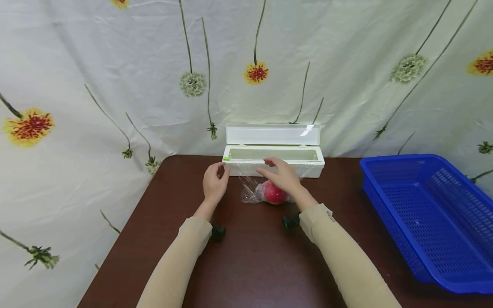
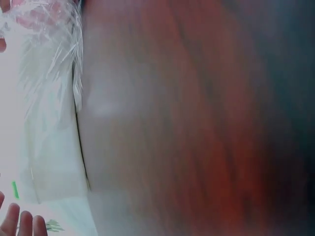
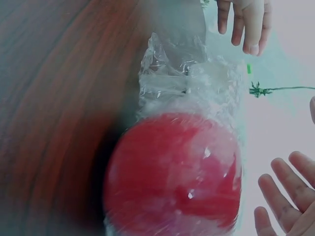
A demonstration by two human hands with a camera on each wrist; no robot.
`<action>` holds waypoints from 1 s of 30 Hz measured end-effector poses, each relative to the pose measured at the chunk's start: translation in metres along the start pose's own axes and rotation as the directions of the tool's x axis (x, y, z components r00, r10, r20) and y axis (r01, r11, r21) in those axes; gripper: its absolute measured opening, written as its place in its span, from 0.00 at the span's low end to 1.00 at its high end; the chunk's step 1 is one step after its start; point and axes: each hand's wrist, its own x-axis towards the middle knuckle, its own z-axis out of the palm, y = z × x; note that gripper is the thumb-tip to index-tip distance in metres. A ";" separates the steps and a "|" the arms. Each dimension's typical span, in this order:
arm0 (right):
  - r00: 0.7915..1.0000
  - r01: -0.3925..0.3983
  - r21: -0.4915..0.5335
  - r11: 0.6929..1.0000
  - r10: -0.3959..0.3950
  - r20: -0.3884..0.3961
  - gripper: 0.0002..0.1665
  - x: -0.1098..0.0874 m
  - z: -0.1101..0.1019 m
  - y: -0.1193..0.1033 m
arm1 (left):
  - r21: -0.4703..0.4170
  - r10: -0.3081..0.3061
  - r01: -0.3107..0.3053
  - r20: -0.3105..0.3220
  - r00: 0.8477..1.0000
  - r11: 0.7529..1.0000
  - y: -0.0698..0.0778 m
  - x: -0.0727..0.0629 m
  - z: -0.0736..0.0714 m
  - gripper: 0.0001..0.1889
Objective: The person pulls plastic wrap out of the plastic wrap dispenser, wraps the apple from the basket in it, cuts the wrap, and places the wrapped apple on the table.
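Note:
A white cling film box [image 1: 318,169] with its lid [image 1: 265,134] raised stands at the back of the table. Clear film [image 1: 250,194] hangs from its front and wraps a round red thing [image 3: 172,172], perhaps a fruit, lying on the table before it. My left hand [image 1: 214,183] is at the box's left front corner near a small green piece [image 1: 227,158], fingers loosely extended, gripping nothing visible. Above the red thing hovers my right hand [image 1: 284,176]; the right wrist view shows its fingers spread and apart from the wrap.
A blue plastic basket [image 1: 410,250] stands on the right side of the dark brown table [image 1: 246,265]. Behind the box hangs a white flower-patterned cloth [image 1: 154,64], which also borders the table's left edge.

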 end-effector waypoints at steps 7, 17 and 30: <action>0.999 0.022 -0.027 0.999 -0.021 0.031 0.37 0.012 0.004 -0.013 | -0.019 -0.065 0.066 0.033 0.997 0.998 -0.002 0.008 0.000 0.20; 0.996 -0.030 0.015 0.999 0.029 0.084 0.40 0.028 0.011 -0.031 | -0.007 -0.159 0.162 0.158 0.975 0.987 -0.003 0.017 0.004 0.31; 0.995 -0.068 -0.001 0.998 0.068 0.078 0.37 0.040 0.024 -0.037 | -0.024 -0.261 0.277 0.264 0.928 0.961 -0.006 0.030 0.007 0.35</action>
